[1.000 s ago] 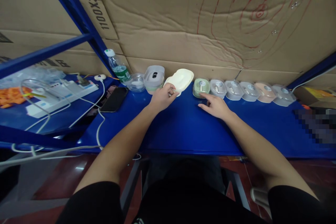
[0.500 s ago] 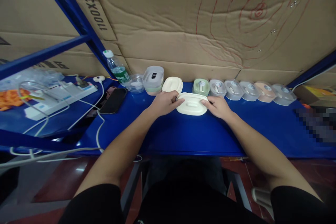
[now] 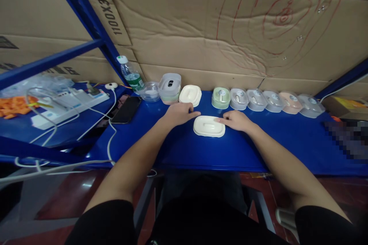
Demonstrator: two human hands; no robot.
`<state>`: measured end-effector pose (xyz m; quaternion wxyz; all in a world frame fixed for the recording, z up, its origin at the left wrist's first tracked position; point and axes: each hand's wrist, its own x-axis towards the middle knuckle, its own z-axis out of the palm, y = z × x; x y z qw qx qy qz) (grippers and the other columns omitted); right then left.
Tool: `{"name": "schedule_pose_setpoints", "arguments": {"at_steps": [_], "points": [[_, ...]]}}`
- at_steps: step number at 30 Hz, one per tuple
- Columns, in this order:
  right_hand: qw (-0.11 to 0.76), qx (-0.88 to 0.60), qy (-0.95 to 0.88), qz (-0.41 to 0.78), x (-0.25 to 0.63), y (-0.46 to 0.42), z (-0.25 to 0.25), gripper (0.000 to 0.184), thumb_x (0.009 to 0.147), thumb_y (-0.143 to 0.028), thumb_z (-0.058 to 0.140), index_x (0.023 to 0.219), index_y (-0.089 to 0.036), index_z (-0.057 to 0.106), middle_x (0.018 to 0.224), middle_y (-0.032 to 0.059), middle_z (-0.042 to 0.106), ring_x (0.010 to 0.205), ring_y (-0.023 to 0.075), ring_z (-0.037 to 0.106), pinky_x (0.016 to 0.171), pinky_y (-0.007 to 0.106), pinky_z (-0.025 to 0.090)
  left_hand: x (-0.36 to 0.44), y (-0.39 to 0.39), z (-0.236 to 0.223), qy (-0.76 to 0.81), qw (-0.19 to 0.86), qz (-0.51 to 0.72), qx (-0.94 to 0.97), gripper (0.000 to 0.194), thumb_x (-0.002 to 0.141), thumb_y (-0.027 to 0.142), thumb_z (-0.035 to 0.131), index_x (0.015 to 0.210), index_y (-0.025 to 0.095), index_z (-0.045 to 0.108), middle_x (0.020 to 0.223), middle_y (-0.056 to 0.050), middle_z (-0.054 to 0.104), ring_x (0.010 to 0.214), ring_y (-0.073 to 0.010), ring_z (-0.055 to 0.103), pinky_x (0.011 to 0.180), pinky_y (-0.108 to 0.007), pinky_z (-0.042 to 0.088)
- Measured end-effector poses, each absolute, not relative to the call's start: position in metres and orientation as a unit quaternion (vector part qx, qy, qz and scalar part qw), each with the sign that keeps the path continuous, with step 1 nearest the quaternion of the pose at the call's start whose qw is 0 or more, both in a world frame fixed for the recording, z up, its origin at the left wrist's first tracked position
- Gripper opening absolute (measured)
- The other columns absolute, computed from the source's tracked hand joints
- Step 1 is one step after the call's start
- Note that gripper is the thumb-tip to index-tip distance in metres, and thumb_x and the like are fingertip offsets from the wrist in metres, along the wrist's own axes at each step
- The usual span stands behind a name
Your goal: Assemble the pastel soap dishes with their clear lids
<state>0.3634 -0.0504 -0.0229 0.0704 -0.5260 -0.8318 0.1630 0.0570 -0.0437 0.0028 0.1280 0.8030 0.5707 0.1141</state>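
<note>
A cream lid [image 3: 209,126] lies flat on the blue table [image 3: 201,149] in front of me. My left hand [image 3: 179,113] rests just left of it, fingers stretched toward its upper left corner and holding nothing. My right hand [image 3: 235,120] lies on the lid's right edge with its fingers flat. Behind the lid stands a cream box stack [image 3: 190,95] at the cardboard wall.
Along the wall runs a row of lidded boxes: a green one [image 3: 220,97], several grey ones [image 3: 255,98] and a peach one [image 3: 288,101]. To the left are a grey-lidded container [image 3: 169,86], a water bottle [image 3: 130,74], a black phone [image 3: 126,110], a power strip [image 3: 67,103] and white cables.
The cream lid came off the stack at the wall, was brought toward me with both hands and now lies on the table. My fingers have loosened from it.
</note>
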Motion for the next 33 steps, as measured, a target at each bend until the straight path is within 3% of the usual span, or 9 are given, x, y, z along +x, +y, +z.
{"name": "schedule_pose_setpoints", "arguments": {"at_steps": [4, 7, 15, 21, 28, 30, 33], "points": [[0.07, -0.505, -0.841, 0.18, 0.366, -0.049, -0.022, 0.065, 0.097, -0.078, 0.049, 0.067, -0.022, 0.059, 0.066, 0.0027, 0.064, 0.063, 0.0165, 0.055, 0.061, 0.032, 0.029, 0.041, -0.036, 0.013, 0.661, 0.076, 0.249, 0.703, 0.045, 0.102, 0.052, 0.058, 0.137, 0.024, 0.063, 0.099, -0.007, 0.079, 0.106, -0.0316, 0.073, 0.09, -0.04, 0.052], [0.065, -0.5, -0.844, 0.182, 0.367, -0.049, -0.02, 0.064, 0.097, -0.078, 0.049, 0.068, -0.022, 0.059, 0.067, 0.0029, 0.065, 0.063, 0.0161, 0.055, 0.061, 0.032, 0.029, 0.022, -0.024, 0.011, 0.692, 0.043, 0.29, 0.66, 0.051, 0.103, 0.047, 0.057, 0.148, 0.023, 0.056, 0.104, -0.008, 0.08, 0.112, -0.0324, 0.073, 0.096, -0.042, 0.051], [0.072, -0.489, -0.849, 0.185, 0.367, -0.05, -0.019, 0.061, 0.098, -0.075, 0.051, 0.069, -0.021, 0.059, 0.069, 0.0034, 0.065, 0.063, 0.0159, 0.054, 0.061, 0.032, 0.029, 0.004, -0.004, -0.005, 0.694, 0.032, 0.306, 0.651, 0.033, 0.098, 0.04, 0.062, 0.121, 0.021, 0.074, 0.097, -0.01, 0.079, 0.1, -0.0309, 0.073, 0.086, -0.039, 0.052], [0.075, -0.482, -0.854, 0.179, 0.369, -0.049, -0.022, 0.06, 0.099, -0.074, 0.052, 0.07, -0.021, 0.06, 0.068, 0.0028, 0.065, 0.063, 0.0158, 0.054, 0.061, 0.031, 0.03, 0.006, -0.002, -0.009, 0.633, 0.055, 0.408, 0.656, 0.024, 0.096, 0.037, 0.061, 0.108, 0.02, 0.073, 0.072, -0.002, 0.07, 0.076, -0.023, 0.07, 0.078, -0.034, 0.05], [0.129, -0.483, -0.848, 0.177, 0.368, -0.051, -0.021, 0.052, 0.098, -0.066, 0.059, 0.073, -0.021, 0.065, 0.07, 0.0029, 0.07, 0.064, 0.0163, 0.059, 0.062, 0.031, 0.035, 0.015, -0.01, -0.009, 0.511, 0.05, 0.524, 0.679, 0.02, 0.097, 0.04, 0.064, 0.102, 0.021, 0.067, 0.061, 0.004, 0.064, 0.059, -0.0155, 0.062, 0.068, -0.03, 0.049], [0.19, -0.485, -0.836, 0.174, 0.366, -0.053, -0.02, 0.043, 0.098, -0.061, 0.063, 0.084, -0.021, 0.07, 0.072, 0.003, 0.072, 0.066, 0.0176, 0.063, 0.064, 0.032, 0.04, 0.024, -0.02, -0.007, 0.463, 0.075, 0.53, 0.706, 0.02, 0.098, 0.041, 0.065, 0.102, 0.022, 0.065, 0.059, 0.006, 0.063, 0.054, -0.0134, 0.06, 0.063, -0.028, 0.048], [0.302, -0.481, -0.807, 0.159, 0.364, -0.056, -0.019, 0.045, 0.096, -0.057, 0.067, 0.123, -0.021, 0.068, 0.084, 0.0044, 0.075, 0.069, 0.0205, 0.067, 0.067, 0.036, 0.05, 0.041, -0.038, 0.0, 0.39, 0.143, 0.525, 0.743, 0.02, 0.099, 0.042, 0.065, 0.1, 0.022, 0.061, 0.059, 0.007, 0.063, 0.049, -0.0112, 0.059, 0.054, -0.024, 0.045]]}}
